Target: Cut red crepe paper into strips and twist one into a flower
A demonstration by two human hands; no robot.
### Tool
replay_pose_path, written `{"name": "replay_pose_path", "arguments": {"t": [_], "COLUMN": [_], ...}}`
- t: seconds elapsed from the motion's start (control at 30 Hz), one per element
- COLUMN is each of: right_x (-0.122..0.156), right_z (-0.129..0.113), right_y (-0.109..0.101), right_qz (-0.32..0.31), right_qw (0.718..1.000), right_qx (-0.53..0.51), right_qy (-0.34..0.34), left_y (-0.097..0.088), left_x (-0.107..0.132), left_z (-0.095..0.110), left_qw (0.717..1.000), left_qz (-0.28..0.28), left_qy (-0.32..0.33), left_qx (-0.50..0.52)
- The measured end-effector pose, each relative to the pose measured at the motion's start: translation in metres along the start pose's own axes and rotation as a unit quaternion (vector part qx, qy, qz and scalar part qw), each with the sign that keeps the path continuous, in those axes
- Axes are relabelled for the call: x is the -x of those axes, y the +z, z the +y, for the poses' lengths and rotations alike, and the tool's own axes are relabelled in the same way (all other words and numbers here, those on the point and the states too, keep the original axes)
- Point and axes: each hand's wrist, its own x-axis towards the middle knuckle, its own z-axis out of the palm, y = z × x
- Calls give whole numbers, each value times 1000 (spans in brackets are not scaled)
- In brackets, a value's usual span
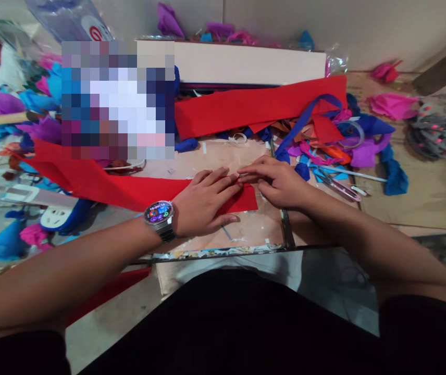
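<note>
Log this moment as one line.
Left hand: spread over near red strip | Right hand: at strip's far edge, beside left | Beyond: second red strip, blue ribbon

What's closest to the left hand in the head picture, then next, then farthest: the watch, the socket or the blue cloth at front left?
1. Watch, on the wrist behind the left hand.
2. Socket, left of the watch.
3. Blue cloth, farther left.

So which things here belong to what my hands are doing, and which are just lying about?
In use:
front red strip, with your left hand flat on it and your right hand at its fingers
possibly the red strip behind

Apparently lying about:
tape roll
pink-handled tool
blue strap
blue-and-white socket block
</note>
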Motion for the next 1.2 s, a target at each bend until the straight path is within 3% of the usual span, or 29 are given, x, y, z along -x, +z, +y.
{"name": "replay_pose_path", "arguments": {"t": [1.2], "right_x": [-2], "right_z": [1], "right_y": [-1], "right_qz": [-1], "right_qw": [1000], "right_qx": [0], "right_qy": [-6], "left_y": [-1], "left_x": [-1], "left_z": [-1], "left_qw": [1000], "left_qz": [4], "left_qy": [-2], "left_qx": [7]}}
